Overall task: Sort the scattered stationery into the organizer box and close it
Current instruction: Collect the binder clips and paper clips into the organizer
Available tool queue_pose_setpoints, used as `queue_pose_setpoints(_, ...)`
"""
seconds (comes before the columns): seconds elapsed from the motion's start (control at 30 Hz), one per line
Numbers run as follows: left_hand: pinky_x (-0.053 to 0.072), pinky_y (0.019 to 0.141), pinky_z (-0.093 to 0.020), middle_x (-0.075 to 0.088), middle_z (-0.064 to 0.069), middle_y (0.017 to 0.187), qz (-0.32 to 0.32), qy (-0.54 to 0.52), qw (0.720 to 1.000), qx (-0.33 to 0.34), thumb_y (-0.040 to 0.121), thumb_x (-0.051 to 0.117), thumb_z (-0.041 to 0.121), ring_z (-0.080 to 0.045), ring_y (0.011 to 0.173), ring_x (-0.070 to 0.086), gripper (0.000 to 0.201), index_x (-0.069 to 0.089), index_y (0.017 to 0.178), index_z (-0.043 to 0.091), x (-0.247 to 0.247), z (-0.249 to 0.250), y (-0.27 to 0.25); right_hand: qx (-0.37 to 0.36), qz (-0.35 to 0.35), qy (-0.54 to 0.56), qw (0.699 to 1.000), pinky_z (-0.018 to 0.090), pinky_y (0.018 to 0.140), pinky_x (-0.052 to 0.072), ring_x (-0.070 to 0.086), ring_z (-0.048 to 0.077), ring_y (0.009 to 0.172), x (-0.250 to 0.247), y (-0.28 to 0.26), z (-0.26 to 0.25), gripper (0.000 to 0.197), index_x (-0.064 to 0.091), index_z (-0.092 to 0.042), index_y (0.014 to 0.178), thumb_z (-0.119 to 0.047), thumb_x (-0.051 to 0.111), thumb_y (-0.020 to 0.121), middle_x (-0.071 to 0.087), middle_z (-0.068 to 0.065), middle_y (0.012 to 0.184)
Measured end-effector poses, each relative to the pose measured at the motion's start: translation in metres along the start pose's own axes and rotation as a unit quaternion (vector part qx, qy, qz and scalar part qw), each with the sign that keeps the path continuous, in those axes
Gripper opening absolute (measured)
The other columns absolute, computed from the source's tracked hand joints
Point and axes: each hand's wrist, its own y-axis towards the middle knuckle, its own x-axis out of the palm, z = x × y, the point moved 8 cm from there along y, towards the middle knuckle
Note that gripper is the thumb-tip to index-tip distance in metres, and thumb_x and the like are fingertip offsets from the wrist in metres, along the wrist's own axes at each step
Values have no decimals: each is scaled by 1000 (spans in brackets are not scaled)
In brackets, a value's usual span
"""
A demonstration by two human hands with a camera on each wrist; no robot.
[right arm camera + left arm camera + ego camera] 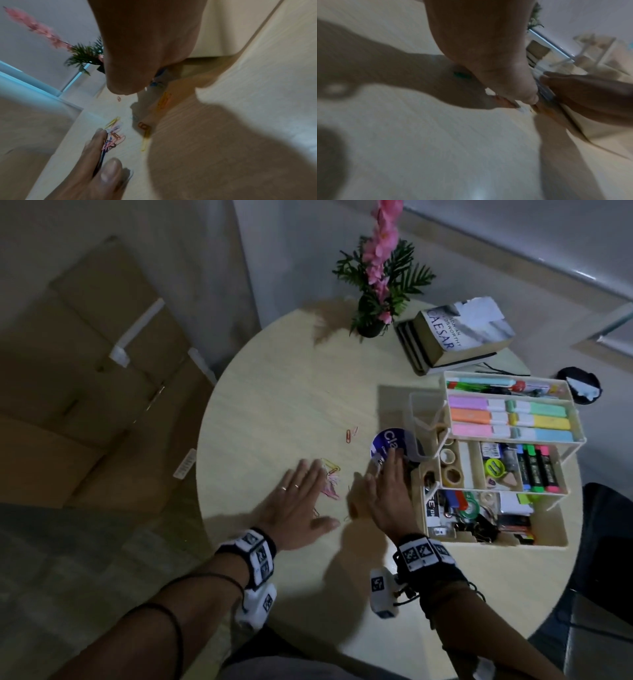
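Coloured paper clips (330, 479) lie scattered on the round pale table (284, 392), between my two hands. My left hand (301, 494) lies flat on the table with straight fingers, its edge against the clip pile (111, 136). My right hand (383, 491) is flat too, fingers straight, just left of the white organizer box (493, 460), its fingertips reaching a round purple-labelled clip tub (390, 445). Two more clips (351, 434) lie farther out. The box stands open, its tiers full of highlighters, tape and markers.
A stack of books (459, 337) and a potted pink flower (376, 285) stand at the table's far side. Cardboard boxes (85, 371) sit on the floor to the left. A dark chair (606, 542) is at the right.
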Motion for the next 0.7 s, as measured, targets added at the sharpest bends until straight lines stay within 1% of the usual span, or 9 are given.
queue_pose_setpoints(0.07, 2, 130, -53, -32, -8, 170, 6, 31, 999, 37, 94, 12, 87, -29, 158, -28, 108, -22, 162, 12, 8, 17, -9, 35, 15, -5, 999, 48, 131, 5, 3, 31, 161, 6, 0, 7, 80, -3, -4, 165, -51, 30, 108, 0, 18, 174)
queue_pose_setpoints(0.13, 1, 131, -52, -30, -8, 170, 12, 42, 998, 49, 96, 14, 85, -28, 158, -28, 106, -19, 164, 10, 13, 19, -13, 61, 29, -50, 996, 44, 129, -2, 5, 36, 160, 13, -4, 3, 77, 0, -2, 165, -44, 34, 110, 3, 25, 172)
queue_pose_setpoints(0.23, 5, 131, -51, -26, -8, 172, 29, 33, 997, 65, 100, 17, 81, -26, 159, -25, 101, -15, 165, 10, 13, 15, -17, 55, 24, -91, 994, 55, 127, 15, 10, 41, 159, 20, -13, -14, 74, 8, -3, 164, -49, 25, 109, 5, 29, 170)
queue_pose_setpoints(0.27, 7, 131, -50, -23, -8, 173, 36, 30, 996, 71, 101, 19, 79, -25, 160, -22, 99, -13, 165, 10, 12, 13, -17, 41, 11, -104, 994, 57, 126, 16, 7, 41, 159, 25, -15, -15, 73, 8, -5, 164, -50, 21, 108, 2, 28, 171)
queue_pose_setpoints(0.33, 12, 130, -48, -19, -8, 174, 48, 24, 995, 78, 103, 22, 75, -25, 161, -19, 96, -9, 166, 10, 11, 8, -18, 8, -12, -125, 992, 54, 127, 10, -5, 35, 161, 31, -18, -16, 73, 2, -9, 165, -53, 16, 109, -6, 20, 173)
queue_pose_setpoints(0.43, 14, 130, -47, -18, -7, 174, 67, 19, 995, 74, 104, 25, 72, -25, 161, -17, 94, -7, 166, 10, 6, 3, -20, -47, -17, -118, 992, 51, 131, 5, -12, 27, 161, 31, -15, -13, 71, -4, -13, 167, -50, 18, 111, -10, 13, 174)
queue_pose_setpoints(0.57, 12, 131, -51, -15, -8, 175, 113, -2, 993, 32, 103, 32, 70, -25, 162, -15, 95, -5, 167, 10, -11, -10, -23, -16, -30, -104, 994, 54, 131, 4, -17, 25, 160, 31, -4, -11, 73, -8, -12, 166, -53, 14, 110, -18, 11, 173)
queue_pose_setpoints(0.63, 13, 130, -54, -14, -8, 175, 136, -32, 990, 6, 103, 41, 65, -26, 162, -13, 95, -2, 167, 10, -17, -20, -24, -72, -75, -128, 986, 52, 130, -3, -20, 24, 160, 44, -9, -31, 76, -13, -14, 165, -59, 7, 107, -22, 10, 172)
queue_pose_setpoints(0.7, 13, 130, -54, -12, -9, 175, 155, -57, 986, -25, 102, 47, 63, -27, 162, -13, 97, 0, 167, 9, -20, -33, -27, -129, -100, -115, 980, 49, 130, -5, -20, 22, 160, 53, -10, -50, 73, -15, -18, 165, -56, 10, 108, -22, 7, 173)
